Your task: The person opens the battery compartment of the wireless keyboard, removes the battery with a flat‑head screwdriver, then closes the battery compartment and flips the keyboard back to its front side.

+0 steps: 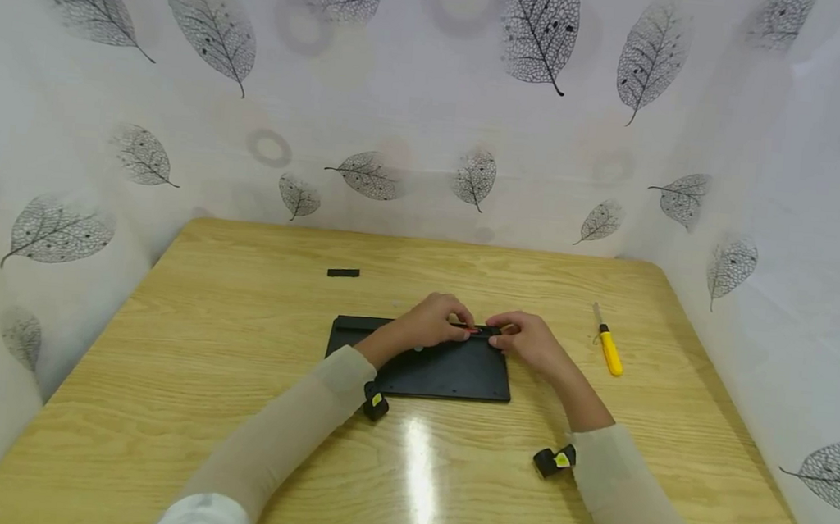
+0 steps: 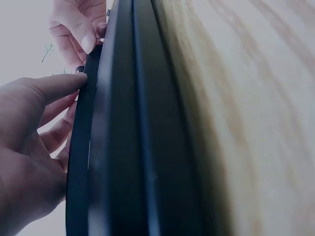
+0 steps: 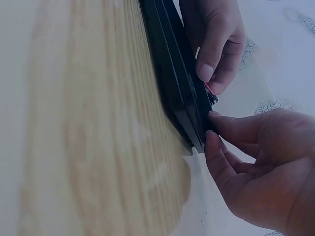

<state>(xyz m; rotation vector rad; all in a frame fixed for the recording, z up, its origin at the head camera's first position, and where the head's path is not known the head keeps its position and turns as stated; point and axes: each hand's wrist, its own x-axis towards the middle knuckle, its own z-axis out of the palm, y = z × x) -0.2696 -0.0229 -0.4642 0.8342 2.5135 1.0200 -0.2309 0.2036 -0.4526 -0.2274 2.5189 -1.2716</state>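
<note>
A flat black keyboard [image 1: 448, 373] lies face down on the table, its raised bar along the far edge. Over that bar, my left hand [image 1: 432, 320] pinches a small red-and-black piece [image 3: 213, 99] between thumb and fingers; it looks like thin wires, mostly hidden. At the far right corner my right hand [image 1: 531, 341] grips the keyboard's edge with thumb and fingertips. In the left wrist view, the left thumb lies against the black edge [image 2: 81, 162]. The two hands' fingertips are close together but apart.
A short black strip [image 1: 343, 272] lies behind the keyboard to the left. To the right is a screwdriver [image 1: 611, 353] with a yellow handle, its tip pointing away. A leaf-patterned curtain [image 1: 402, 112] surrounds the wooden table [image 1: 241, 281] at back and sides.
</note>
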